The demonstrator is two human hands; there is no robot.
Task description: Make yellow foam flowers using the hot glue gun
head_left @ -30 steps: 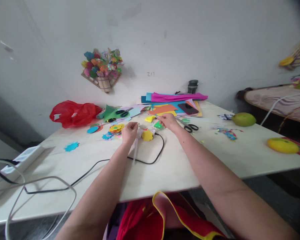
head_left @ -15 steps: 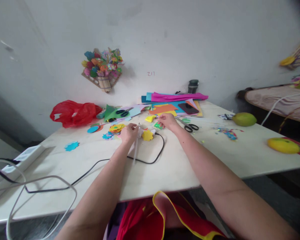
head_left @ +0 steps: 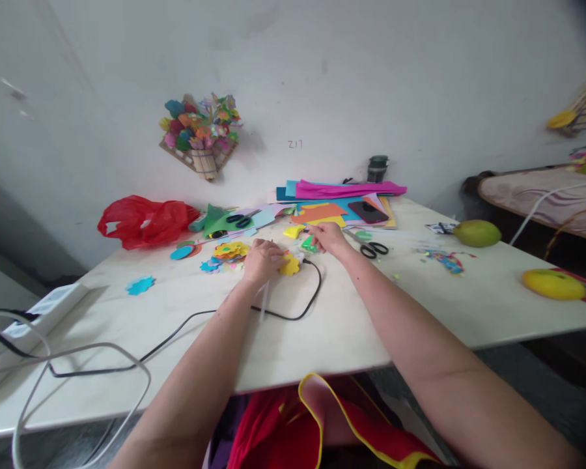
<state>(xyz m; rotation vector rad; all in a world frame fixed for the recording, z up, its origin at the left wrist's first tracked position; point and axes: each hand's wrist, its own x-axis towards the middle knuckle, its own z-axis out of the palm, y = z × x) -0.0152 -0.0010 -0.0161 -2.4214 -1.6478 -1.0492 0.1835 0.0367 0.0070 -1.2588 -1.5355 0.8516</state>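
Note:
My left hand [head_left: 264, 260] is over the white glue gun area at the middle of the table, beside a yellow paper flower [head_left: 290, 264]; its fingers are bent and what lies under them is hidden. A clear glue stick [head_left: 264, 301] sticks out below that hand. My right hand [head_left: 326, 237] has its fingers drawn together by a small green packet [head_left: 308, 243] and a yellow packet [head_left: 293, 231]; anything between the fingertips is too small to name. Stacked paper flowers [head_left: 230, 250] lie left of my left hand.
Black-handled scissors [head_left: 374, 249] lie right of my right hand. A black cord [head_left: 293, 318] loops in front. Behind are colored sheets [head_left: 322, 213], a phone [head_left: 368, 212] and a red bag [head_left: 146, 221]. Mangoes [head_left: 477, 233] sit at right, a power strip [head_left: 43, 312] at left.
My left hand has moved slightly right, and its fingers now reach toward the yellow flower, covering more of the white object. My right hand's fingers have shifted slightly near the packets.

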